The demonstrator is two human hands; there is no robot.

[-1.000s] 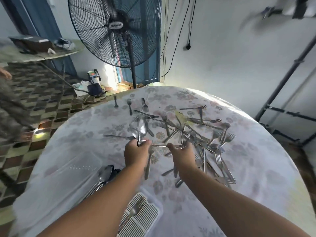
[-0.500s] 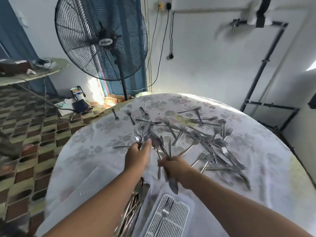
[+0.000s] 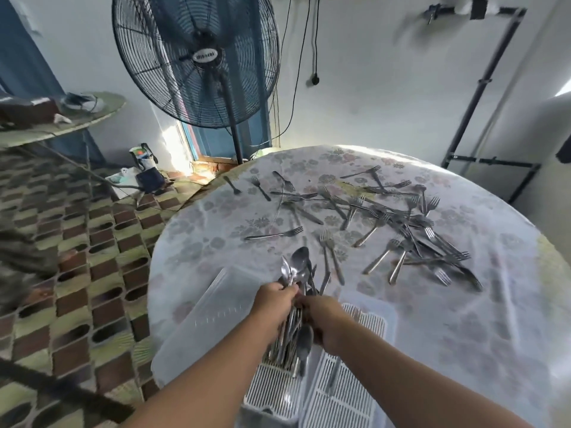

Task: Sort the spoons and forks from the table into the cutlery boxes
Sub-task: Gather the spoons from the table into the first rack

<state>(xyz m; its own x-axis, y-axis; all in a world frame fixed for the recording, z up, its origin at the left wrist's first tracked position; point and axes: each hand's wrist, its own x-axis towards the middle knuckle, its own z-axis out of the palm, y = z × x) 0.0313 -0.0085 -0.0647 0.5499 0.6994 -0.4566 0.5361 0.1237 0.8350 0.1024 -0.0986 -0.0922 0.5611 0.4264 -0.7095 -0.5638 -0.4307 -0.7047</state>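
Observation:
My left hand (image 3: pixel 273 299) grips a bunch of steel spoons (image 3: pixel 297 267) by their handles, bowls pointing away from me. My right hand (image 3: pixel 326 319) is closed right beside it, on a spoon (image 3: pixel 304 342) hanging bowl-down. Both hands hover over the left white slatted cutlery box (image 3: pixel 272 387), which holds several spoons. A second white slatted box (image 3: pixel 364 366) lies to its right with one piece of cutlery in it. Several forks (image 3: pixel 398 223) lie scattered over the round table with the floral cloth (image 3: pixel 479 319).
A clear plastic lid (image 3: pixel 210 322) lies at the table's left edge, beside the boxes. A large standing fan (image 3: pixel 197 57) stands beyond the table's far left. A black metal frame (image 3: pixel 482 112) leans on the wall at right. Patterned tile floor lies to the left.
Both hands have drawn back from the cutlery pile toward me, carrying the spoons, and now hover over the left box. The view has tilted, showing more of the boxes.

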